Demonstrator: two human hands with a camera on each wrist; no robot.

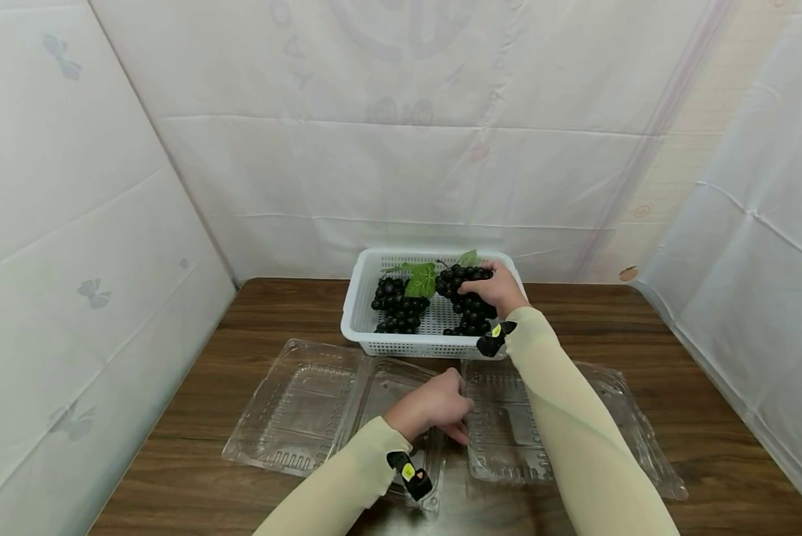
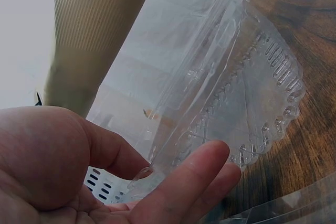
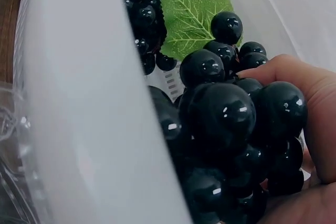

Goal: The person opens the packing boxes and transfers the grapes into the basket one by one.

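Note:
A white perforated plastic basket [image 1: 352, 309] at the back of the table contains dark grape bunches with green leaves. My right hand [image 1: 500, 290] grips the bunch of grapes [image 1: 469, 316] on the basket's right side. The right wrist view shows thumb and fingers around these glossy grapes [image 3: 223, 114], partly behind the basket wall [image 3: 89, 98]. Another grape bunch [image 1: 401, 307] lies on the left. In front, my left hand [image 1: 435, 406] pinches the left rim of the right-hand clear plastic clamshell container [image 1: 504, 435]. Thumb and fingers meet its edge [image 2: 247, 103] in the left wrist view.
A second clear clamshell container [image 1: 307, 409] lies opened on the left of the wooden table [image 1: 179, 454], partly under my left forearm. White sheeting [image 1: 374, 171] hangs behind the table and along both sides. My right forearm crosses above the right-hand container.

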